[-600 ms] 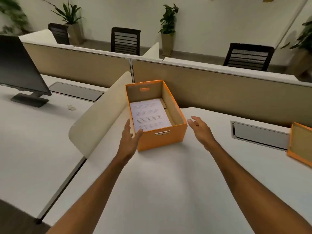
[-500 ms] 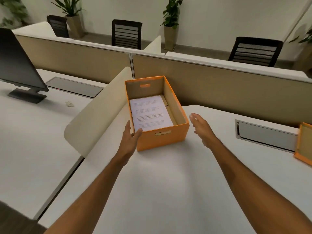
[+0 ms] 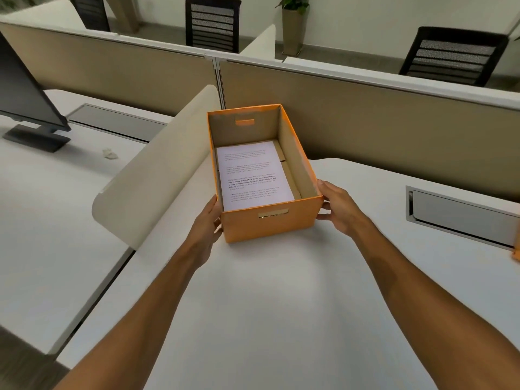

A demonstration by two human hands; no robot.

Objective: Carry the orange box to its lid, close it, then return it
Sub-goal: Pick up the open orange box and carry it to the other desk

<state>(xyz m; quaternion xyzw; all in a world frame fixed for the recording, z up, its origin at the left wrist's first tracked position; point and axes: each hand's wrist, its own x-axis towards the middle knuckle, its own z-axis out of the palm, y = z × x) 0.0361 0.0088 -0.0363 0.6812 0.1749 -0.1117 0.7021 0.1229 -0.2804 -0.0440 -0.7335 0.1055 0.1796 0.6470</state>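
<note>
The orange box (image 3: 270,223) stands open on the white desk (image 3: 267,305), close to the beige partition. A printed white sheet (image 3: 251,173) lies flat inside it. My left hand (image 3: 206,220) presses against the box's near left corner, fingers along the left wall. My right hand (image 3: 336,205) grips the near right corner, thumb at the rim. Only a sliver of the orange lid (image 3: 516,253) shows at the right edge of the view.
A curved cream divider (image 3: 157,175) rises just left of the box. The beige partition (image 3: 380,119) runs behind it. A grey cable hatch (image 3: 461,213) sits in the desk to the right. A monitor (image 3: 25,105) stands on the neighbouring desk, with black chairs beyond.
Both hands closed in on the box: the right hand moved left onto the near right corner, the left hand slid up against the left corner. The view tilted down and nearer.
</note>
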